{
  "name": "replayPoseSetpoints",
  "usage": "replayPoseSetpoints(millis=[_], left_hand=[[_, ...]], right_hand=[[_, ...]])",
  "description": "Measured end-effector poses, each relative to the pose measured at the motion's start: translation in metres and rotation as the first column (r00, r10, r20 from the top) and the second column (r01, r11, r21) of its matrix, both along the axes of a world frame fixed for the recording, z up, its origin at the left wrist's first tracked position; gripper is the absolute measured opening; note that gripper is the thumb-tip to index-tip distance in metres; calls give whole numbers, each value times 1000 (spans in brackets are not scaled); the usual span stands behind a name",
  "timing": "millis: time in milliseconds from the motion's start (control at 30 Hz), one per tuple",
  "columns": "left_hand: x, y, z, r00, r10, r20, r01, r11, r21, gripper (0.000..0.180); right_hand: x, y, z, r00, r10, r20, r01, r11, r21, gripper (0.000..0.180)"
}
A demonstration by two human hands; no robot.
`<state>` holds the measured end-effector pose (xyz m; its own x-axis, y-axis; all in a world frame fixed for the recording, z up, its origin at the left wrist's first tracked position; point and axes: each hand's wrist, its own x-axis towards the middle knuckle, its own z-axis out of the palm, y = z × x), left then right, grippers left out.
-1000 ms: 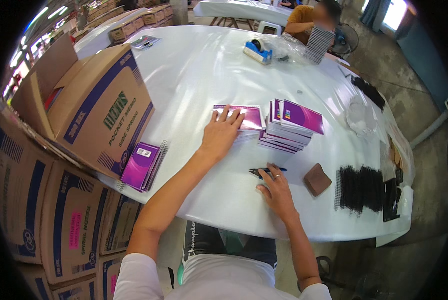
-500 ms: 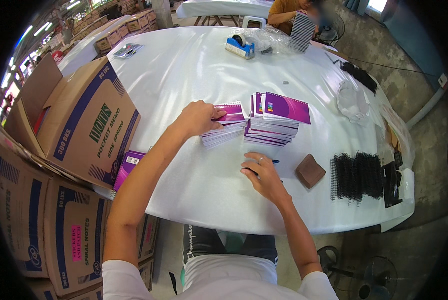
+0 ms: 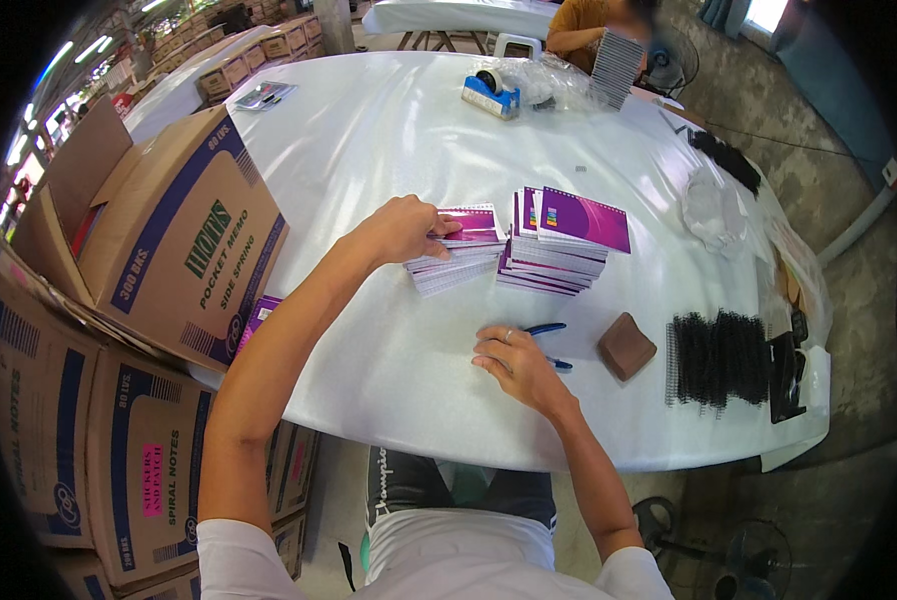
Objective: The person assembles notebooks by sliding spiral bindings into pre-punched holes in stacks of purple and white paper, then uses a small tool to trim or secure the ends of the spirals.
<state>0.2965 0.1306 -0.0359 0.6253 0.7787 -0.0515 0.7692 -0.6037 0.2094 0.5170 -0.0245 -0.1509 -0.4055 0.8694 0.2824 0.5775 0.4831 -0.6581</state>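
Note:
My left hand (image 3: 409, 232) lies at the left stack of small memo pads (image 3: 456, 268). Its fingers press on the purple cover of the top pad (image 3: 469, 222), with the thumb along the near side. Close on the right stands a second, taller stack of purple pads (image 3: 559, 262), its uppermost pads skewed. My right hand (image 3: 517, 368), with a ring on one finger, is curled low over a blue-handled pair of pliers (image 3: 547, 328) on the table. Both handles stick out to the right; the hand hides the pliers' head.
A brown block (image 3: 627, 347) and black spiral coils (image 3: 719, 358) lie to the right. An open carton (image 3: 184, 240) stands on the left above other boxes. A blue tape dispenser (image 3: 491, 96) sits at the back, near another person (image 3: 574, 38) behind a stack of pads.
My right hand has shifted slightly left and nearer, showing more of the blue pliers handles. My left hand stays on the left stack. The view has shifted a little.

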Motion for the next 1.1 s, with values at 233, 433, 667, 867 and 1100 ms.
replayPoseSetpoints(millis=[233,433,667,867,1100], left_hand=[[-4,2,3,998,-63,18,62,997,44,40],[-8,-43,19,991,-53,-126,102,899,426,46],[-27,-146,-31,934,-143,326,-25,888,460,84],[-7,-188,-129,218,475,852,50,867,-496,114],[14,-202,-74,581,166,797,-305,952,24,97]], right_hand=[[-3,5,7,995,24,-99,-40,986,-164,24],[-8,40,77,299,-501,-812,-532,619,-577,30],[6,5,49,678,-232,-698,-134,894,-427,25],[-9,-67,-18,696,-273,-664,-33,912,-409,23],[-17,-75,-28,843,-241,-481,59,930,-363,25]])
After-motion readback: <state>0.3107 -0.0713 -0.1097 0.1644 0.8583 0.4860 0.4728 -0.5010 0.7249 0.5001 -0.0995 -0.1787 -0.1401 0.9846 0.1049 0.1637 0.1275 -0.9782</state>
